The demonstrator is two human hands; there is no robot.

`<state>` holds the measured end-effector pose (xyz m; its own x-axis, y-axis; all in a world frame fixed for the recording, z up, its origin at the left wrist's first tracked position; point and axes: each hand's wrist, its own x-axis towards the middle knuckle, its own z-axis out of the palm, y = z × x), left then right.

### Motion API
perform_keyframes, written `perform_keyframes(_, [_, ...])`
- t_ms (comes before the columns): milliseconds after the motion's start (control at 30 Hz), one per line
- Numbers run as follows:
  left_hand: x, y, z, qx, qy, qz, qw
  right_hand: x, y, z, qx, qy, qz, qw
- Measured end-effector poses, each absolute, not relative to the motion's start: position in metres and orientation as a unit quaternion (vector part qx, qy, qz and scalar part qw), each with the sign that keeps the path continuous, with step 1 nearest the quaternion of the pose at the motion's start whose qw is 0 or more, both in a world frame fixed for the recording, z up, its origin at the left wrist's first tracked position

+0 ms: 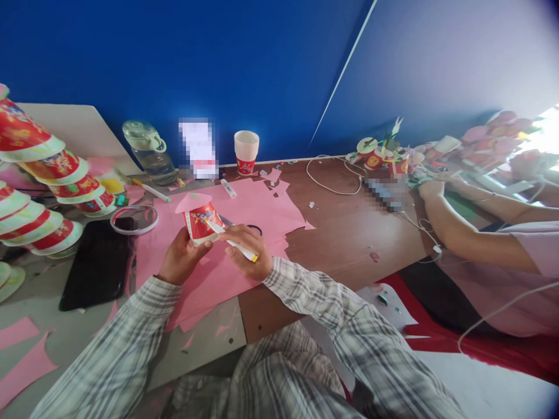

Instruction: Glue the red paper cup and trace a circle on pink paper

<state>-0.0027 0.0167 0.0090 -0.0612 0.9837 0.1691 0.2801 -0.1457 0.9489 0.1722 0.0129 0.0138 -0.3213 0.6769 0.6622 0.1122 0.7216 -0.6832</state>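
Paper cup (200, 224), red-printed and turned upside down, sits in the air just above the pink paper sheet (244, 203), capped with a pink paper piece (192, 201) on its upturned base. The left hand (179, 256) closes around the cup from below and behind, fingers wrapped on its wall, apparently so the printed side faces the right hand (247, 250). That hand grips a white stick-shaped tool (231, 242) with a yellow end, perhaps a glue stick or marker, and lays its tip against the cup's side; the slanted hold looks suited to working on the wall while the other hand steadies it. Both sleeves are plaid.

Left of the cup, a roll of clear tape (134, 220) lies on the counter (349, 233) beside a black phone (98, 262). Farther left, stacks of similar red-and-white cups (39, 192) lean on their sides. Behind the cup, near the blue wall (218, 58), stand a water bottle (151, 151) and one upright cup (246, 152), with a pen (152, 191) and a small white tube (228, 188) on the sheet's far edge. Pink offcuts (26, 361) lie scattered to the near left. Well to the right of the cup, another person's arm (471, 233) rests on the counter near a white cable (332, 174) and more decorated cups (384, 157).
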Motion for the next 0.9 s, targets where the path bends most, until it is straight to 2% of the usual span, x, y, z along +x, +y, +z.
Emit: perform_keyframes(900, [-0.002,0.0163,0.0112,0.589,0.558,0.473,0.344,0.1734,0.0127,0.0122,-0.25,-0.779,0.277,0.504])
